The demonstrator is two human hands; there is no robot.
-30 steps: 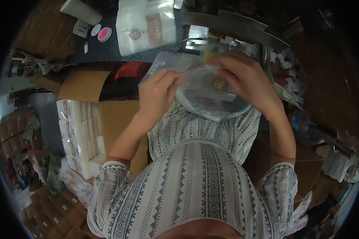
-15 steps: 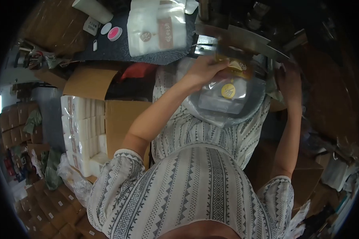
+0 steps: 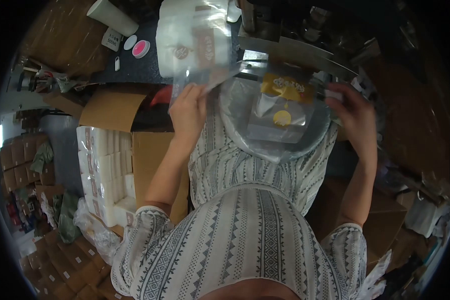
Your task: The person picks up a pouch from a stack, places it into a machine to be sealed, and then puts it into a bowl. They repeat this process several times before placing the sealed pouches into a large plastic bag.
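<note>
My left hand (image 3: 189, 111) pinches the edge of a clear plastic bag (image 3: 205, 77), which stretches up and right, in front of a stack of white packages (image 3: 177, 37). To the right, my right hand (image 3: 352, 107) has thumb and fingers close together at the edge of the machine; what they hold, if anything, I cannot make out. Between the hands a clear pouch with a gold band and a yellow round print (image 3: 281, 118) lies over a plastic-lined basin (image 3: 240, 135) on my lap.
A metal machine (image 3: 305, 52) stands beyond the basin. An open cardboard box (image 3: 157, 165) with white packs (image 3: 105, 170) is at left. A pink round tin (image 3: 141, 49) and a white cup (image 3: 112, 17) are on the dark table (image 3: 135, 70).
My left hand has moved left from the gold-banded pouch and now has a clear bag. My right hand has come slightly down and left. The pouch lies free of my left hand.
</note>
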